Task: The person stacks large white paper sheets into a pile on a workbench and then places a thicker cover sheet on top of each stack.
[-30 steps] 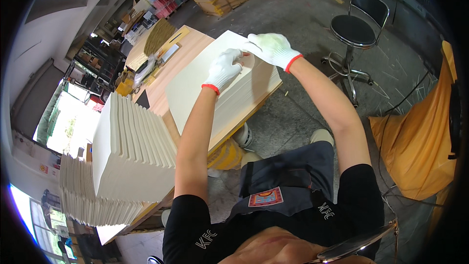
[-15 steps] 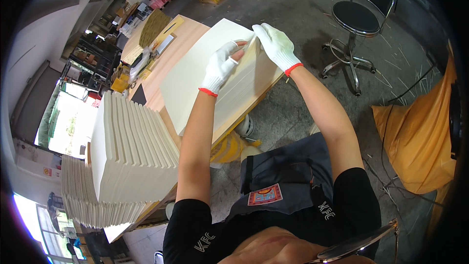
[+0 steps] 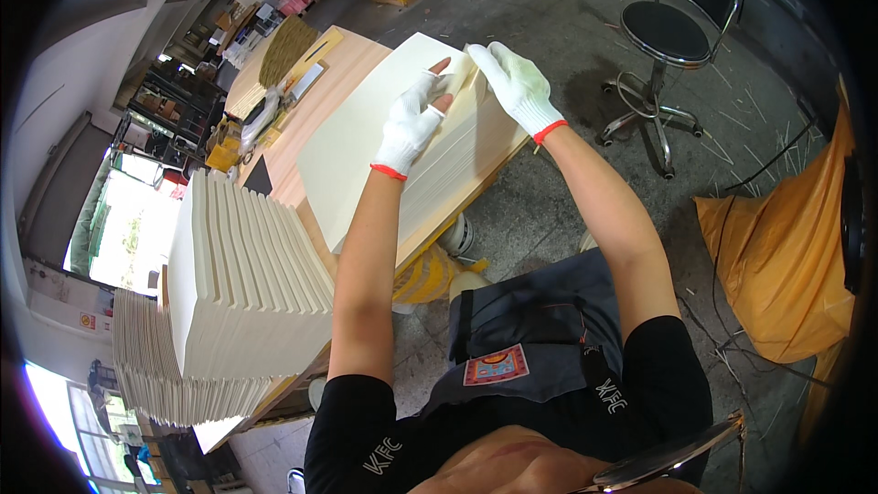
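Observation:
A thick stack of large cream paper sheets (image 3: pixel 361 142) lies on the wooden table before me. My left hand (image 3: pixel 412 123), in a white knit glove with a red cuff, is over the top sheet near the stack's right edge. Its bare thumb and forefinger are spread apart, with the sheets' edges just beyond them. My right hand (image 3: pixel 517 87), gloved the same way, is at the far right corner. Its fingers lie together over the bent-up corner of the upper sheets; the thumb is hidden behind the paper.
Another tall stack of sheets (image 3: pixel 247 279), layered in offset bundles, stands at the left. Farther along the table (image 3: pixel 347 64) lie a yellow box (image 3: pixel 224 146) and small tools. A black swivel chair (image 3: pixel 666 32) stands at the right, near an orange sheet-like cover (image 3: pixel 777 261) and cables on the floor.
My left thumb and forefinger have parted wider, the forefinger rising. My right hand has shifted slightly left with the sheet corners, which now bend further over.

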